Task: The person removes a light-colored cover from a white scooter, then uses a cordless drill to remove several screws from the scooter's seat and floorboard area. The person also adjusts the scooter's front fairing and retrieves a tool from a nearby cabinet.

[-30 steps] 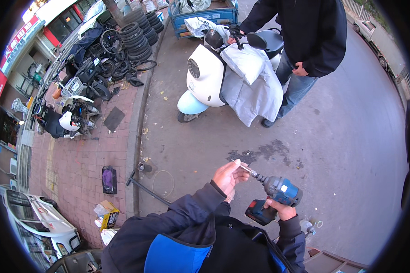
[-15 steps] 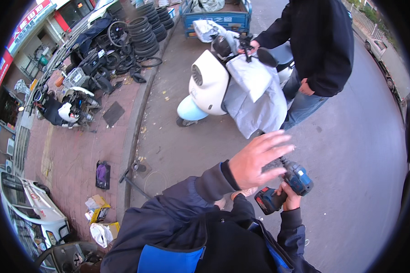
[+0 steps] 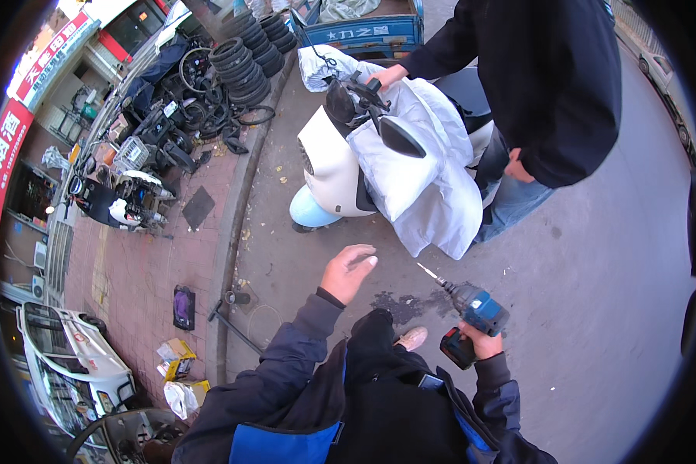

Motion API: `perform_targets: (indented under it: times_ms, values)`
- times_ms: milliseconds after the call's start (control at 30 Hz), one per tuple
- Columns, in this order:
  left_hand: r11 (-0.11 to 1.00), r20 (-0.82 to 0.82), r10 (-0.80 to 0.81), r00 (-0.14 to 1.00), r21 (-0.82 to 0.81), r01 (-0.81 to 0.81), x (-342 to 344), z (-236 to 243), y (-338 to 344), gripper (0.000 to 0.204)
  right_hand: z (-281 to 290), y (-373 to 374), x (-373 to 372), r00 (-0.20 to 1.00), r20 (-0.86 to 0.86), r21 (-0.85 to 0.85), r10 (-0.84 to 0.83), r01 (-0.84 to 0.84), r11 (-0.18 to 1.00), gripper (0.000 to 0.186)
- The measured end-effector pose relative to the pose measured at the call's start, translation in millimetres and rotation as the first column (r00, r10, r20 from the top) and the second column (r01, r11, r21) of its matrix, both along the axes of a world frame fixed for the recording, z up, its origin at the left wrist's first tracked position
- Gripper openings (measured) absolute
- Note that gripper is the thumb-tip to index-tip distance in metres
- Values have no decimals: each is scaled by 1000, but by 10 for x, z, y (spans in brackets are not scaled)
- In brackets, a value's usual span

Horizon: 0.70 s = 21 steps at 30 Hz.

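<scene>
My right hand (image 3: 479, 340) grips a blue-and-black cordless driver (image 3: 478, 309), a long thin bit (image 3: 429, 273) pointing up-left toward a white scooter (image 3: 325, 174). My left hand (image 3: 349, 271) is open and empty, fingers slightly curled, left of the bit tip. A grey-white padded cover (image 3: 410, 170) drapes over the scooter’s front. Another person (image 3: 541, 93) in a dark jacket stands at its right, one hand (image 3: 388, 76) at the handlebar (image 3: 363, 97) and the other (image 3: 516, 166) low by their leg.
Piled tyres (image 3: 240, 73), bike parts and a dismantled scooter (image 3: 124, 197) line the brick pavement. A floor pump (image 3: 232, 332) lies along the kerb (image 3: 232, 232), near a purple bag (image 3: 183, 308) and yellow boxes (image 3: 176, 363). A blue cart (image 3: 356, 31) stands behind the scooter.
My left hand has left the bit and moved left and down from half a second ago. The driver has shifted slightly. The other person leans further over the scooter, which appears nearer.
</scene>
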<state>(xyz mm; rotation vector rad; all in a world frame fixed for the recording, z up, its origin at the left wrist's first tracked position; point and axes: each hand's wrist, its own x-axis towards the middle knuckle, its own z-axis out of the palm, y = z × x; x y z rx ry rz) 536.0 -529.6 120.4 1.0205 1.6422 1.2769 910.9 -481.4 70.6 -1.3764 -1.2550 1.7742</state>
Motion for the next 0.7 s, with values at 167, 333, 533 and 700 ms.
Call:
perform_targets:
  times_ms: [167, 333, 533, 700]
  values:
    - [973, 29, 211, 977, -105, -207, -291, -905, 500, 51, -53, 641, -38, 983, 66, 68, 169, -174, 982, 14]
    - [900, 390, 419, 820, -296, -320, -777, -1797, 1432, 50, 51, 1311, -103, 899, 348, 223, 268, -356, 907, 23]
    - [801, 667, 598, 444, -471, -370, -457, -2618, 2282, 48, 347, 1940, -47, 717, 597, 171, 361, -553, 816, 36]
    - [896, 787, 426, 445, -299, -330, -65, -3021, 2757, 43, 312, 2345, -41, 653, 642, 152, 402, -623, 768, 37]
